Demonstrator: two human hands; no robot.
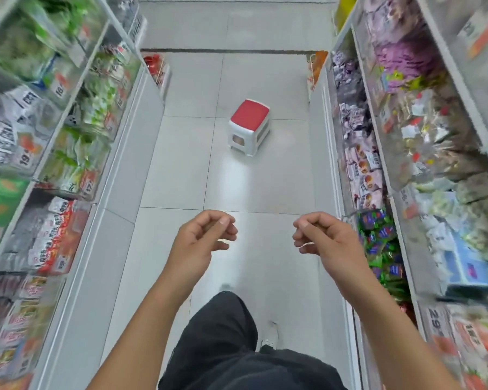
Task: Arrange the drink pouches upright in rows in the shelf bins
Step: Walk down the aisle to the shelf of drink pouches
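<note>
We're standing mid-aisle, both hands out front and holding nothing. Left hand [202,240] has its fingers loosely curled, thumb near the fingertips; right hand [320,239] mirrors it, equally unladen. Well ahead of the fingers a red-topped stool [250,127] stands on the tiled floor [265,178]. Shelf bins [68,170] flank us on both sides of the fingers, packed with blurred packets; which ones are drink pouches we cannot tell. We judge this a between-steps moment: next we need to turn to a bin, reach in and stand pouches upright.
</note>
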